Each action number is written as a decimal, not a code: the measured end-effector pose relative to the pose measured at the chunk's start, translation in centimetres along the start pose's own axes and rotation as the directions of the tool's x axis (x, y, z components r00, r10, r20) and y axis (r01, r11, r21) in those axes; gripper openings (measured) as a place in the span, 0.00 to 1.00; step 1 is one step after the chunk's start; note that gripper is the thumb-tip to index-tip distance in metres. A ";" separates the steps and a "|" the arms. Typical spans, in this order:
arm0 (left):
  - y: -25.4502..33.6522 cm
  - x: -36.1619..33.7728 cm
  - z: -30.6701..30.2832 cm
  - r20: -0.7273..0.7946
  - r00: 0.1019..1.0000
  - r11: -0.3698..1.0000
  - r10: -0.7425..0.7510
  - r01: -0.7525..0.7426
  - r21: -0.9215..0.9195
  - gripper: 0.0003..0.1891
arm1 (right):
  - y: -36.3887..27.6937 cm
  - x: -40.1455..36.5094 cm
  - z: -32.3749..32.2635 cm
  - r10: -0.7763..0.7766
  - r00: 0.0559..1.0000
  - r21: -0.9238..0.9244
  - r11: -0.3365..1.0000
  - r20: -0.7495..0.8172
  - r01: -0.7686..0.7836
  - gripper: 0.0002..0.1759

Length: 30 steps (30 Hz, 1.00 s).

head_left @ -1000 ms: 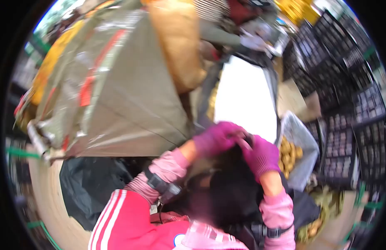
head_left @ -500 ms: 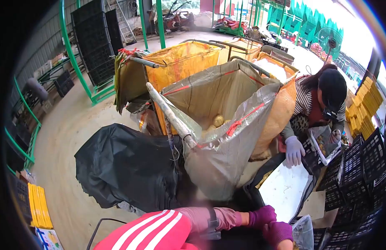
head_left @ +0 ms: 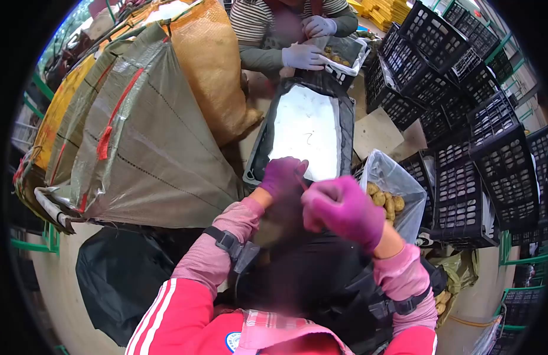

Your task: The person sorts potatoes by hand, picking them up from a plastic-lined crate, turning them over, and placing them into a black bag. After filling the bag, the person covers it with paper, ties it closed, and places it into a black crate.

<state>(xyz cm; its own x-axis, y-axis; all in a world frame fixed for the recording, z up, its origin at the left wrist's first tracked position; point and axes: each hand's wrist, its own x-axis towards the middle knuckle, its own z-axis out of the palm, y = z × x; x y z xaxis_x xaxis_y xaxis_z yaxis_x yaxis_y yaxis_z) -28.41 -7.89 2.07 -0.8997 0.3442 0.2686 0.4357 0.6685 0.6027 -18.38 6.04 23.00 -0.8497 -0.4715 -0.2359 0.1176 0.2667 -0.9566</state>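
My left hand (head_left: 281, 177), in a purple glove, is closed at the near edge of a black-lined crate (head_left: 347, 133) topped by a white sheet (head_left: 306, 133). It seems to pinch dark material, too small to make out. Close beside it on the right, my right hand (head_left: 345, 210), also purple-gloved and slightly blurred, is curled closed above the dark liner; what its fingers hold is hidden. To the right stands a crate with a clear plastic liner (head_left: 404, 180), holding several potatoes (head_left: 387, 202).
Across the crate a co-worker's gloved hands (head_left: 303, 57) are near another lined crate of potatoes (head_left: 336, 57). Black crates (head_left: 463, 189) are stacked at right. A large grey sack (head_left: 161, 142) and an orange sack (head_left: 209, 65) stand at left, above black sheeting (head_left: 117, 284).
The view has swung right and down, so the crate is now central. My hands, close together before, are still near each other, with my right hand raised and more curled.
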 end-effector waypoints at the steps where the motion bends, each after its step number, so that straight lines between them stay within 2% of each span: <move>1: 0.5 0.4 -0.6 0.006 1.000 0.998 0.013 -0.013 -0.062 0.24 | -0.2 0.6 -2.2 -0.075 0.994 0.010 0.997 -0.076 0.076 0.20; 3: 2.1 1.6 -2.3 0.039 0.999 0.998 -0.034 0.036 -0.061 0.22 | -0.8 2.2 -6.1 -0.373 0.913 0.126 0.910 -0.163 0.394 0.21; 5: 3.6 2.9 -4.3 0.087 0.996 0.993 -0.020 0.029 -0.114 0.20 | -2.2 3.4 -9.0 -0.331 0.898 0.113 0.920 -0.291 0.375 0.22; 8: 4.3 5.3 -4.9 0.098 0.995 0.993 0.021 -0.009 -0.121 0.18 | -4.3 6.3 -11.6 -0.336 0.889 0.078 0.923 -0.311 0.376 0.23; 9: 4.2 5.9 -4.4 0.025 0.999 0.988 0.039 -0.034 -0.149 0.20 | -5.1 7.0 -11.6 -0.418 0.858 -0.001 0.899 -0.300 0.438 0.20; 11: 3.9 7.5 -3.0 -0.128 0.989 0.974 0.074 -0.099 -0.204 0.25 | -4.6 10.5 -14.1 -0.413 0.837 0.064 0.884 -0.359 0.464 0.18; 12: 4.6 7.5 -4.3 -0.197 0.980 0.975 0.027 -0.069 -0.211 0.34 | -4.5 12.1 -15.5 -0.395 0.812 0.075 0.880 -0.429 0.468 0.18; 13: 4.0 7.4 -4.8 -0.241 0.970 0.969 0.043 -0.100 -0.227 0.36 | -4.5 13.5 -16.7 -0.373 0.783 0.089 0.876 -0.497 0.474 0.18; 15: 3.1 4.9 -6.0 -0.334 0.941 0.982 0.062 -0.117 -0.148 0.38 | -4.2 15.9 -18.8 -0.283 0.785 0.149 0.892 -0.551 0.427 0.17; 18: -3.2 -0.9 -1.6 -0.256 0.958 0.987 0.132 -0.102 0.127 0.39 | -2.2 19.4 -20.8 -0.224 0.782 0.172 0.906 -0.582 0.387 0.17; 19: -4.0 -2.5 -0.9 -0.212 0.967 0.970 0.139 -0.089 0.228 0.39 | -0.6 21.0 -21.7 -0.253 0.763 0.112 0.914 -0.595 0.390 0.15; 20: -4.6 -3.2 -0.4 -0.139 0.987 0.977 0.082 -0.052 0.207 0.39 | 0.2 21.4 -22.4 -0.420 0.738 -0.336 0.901 -0.527 0.273 0.14; 21: -5.5 -4.3 -0.3 -0.084 0.996 0.979 -0.001 0.018 0.203 0.39 | 1.1 22.1 -22.8 -0.561 0.743 -0.716 0.679 -0.364 0.162 0.14; 22: -6.9 -5.2 1.2 -0.046 0.999 0.977 0.027 -0.016 0.214 0.38 | 3.4 23.9 -24.5 -0.795 0.603 -0.985 0.149 -0.068 0.086 0.13; 23: -8.1 -5.5 2.5 -0.021 0.999 0.970 0.039 -0.033 0.241 0.37 | 3.9 25.0 -24.5 -0.835 0.548 -0.956 0.206 -0.059 0.211 0.14; 24: -8.4 -6.1 2.3 -0.162 0.969 0.969 0.188 -0.156 0.192 0.35 | 5.4 26.6 -25.5 -0.794 0.592 -0.919 0.326 -0.139 0.221 0.12; 25: -7.8 -6.2 2.2 -0.089 0.988 0.971 0.130 -0.108 0.215 0.34 | 6.9 28.2 -26.7 -0.745 0.631 -0.870 0.441 -0.218 0.220 0.12; 26: -9.0 -6.5 3.4 -0.044 0.988 0.959 0.148 -0.132 0.250 0.34 | 9.3 30.3 -28.7 -0.855 0.508 -0.924 0.274 -0.106 0.268 0.09; 27: -9.1 -6.4 3.6 -0.026 0.987 0.948 0.158 -0.144 0.282 0.34 | 10.8 31.9 -30.1 -0.831 0.552 -0.996 0.093 -0.073 0.009 0.11; 28: -9.6 -6.4 4.2 -0.036 0.987 0.951 0.155 -0.140 0.274 0.34 | 11.6 33.2 -30.1 -0.701 0.682 -0.841 0.485 -0.210 0.240 0.08; 29: -10.1 -6.4 4.8 -0.045 0.987 0.954 0.153 -0.136 0.267 0.34 | 12.3 34.5 -30.0 -0.523 0.780 -0.277 0.850 -0.343 0.448 0.11; 30: -9.2 -6.1 4.2 -0.025 0.991 0.955 0.134 -0.122 0.268 0.34 | 12.9 36.0 -29.9 -0.326 0.831 0.203 0.869 -0.451 0.451 0.16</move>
<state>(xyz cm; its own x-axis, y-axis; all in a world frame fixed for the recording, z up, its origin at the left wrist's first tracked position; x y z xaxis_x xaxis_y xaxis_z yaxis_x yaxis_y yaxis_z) -26.87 -13.36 -8.31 -0.8337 0.4141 0.3654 0.5339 0.7736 0.3413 -62.77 17.68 7.25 -0.9761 -0.1000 0.1931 -0.1768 -0.1521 -0.9724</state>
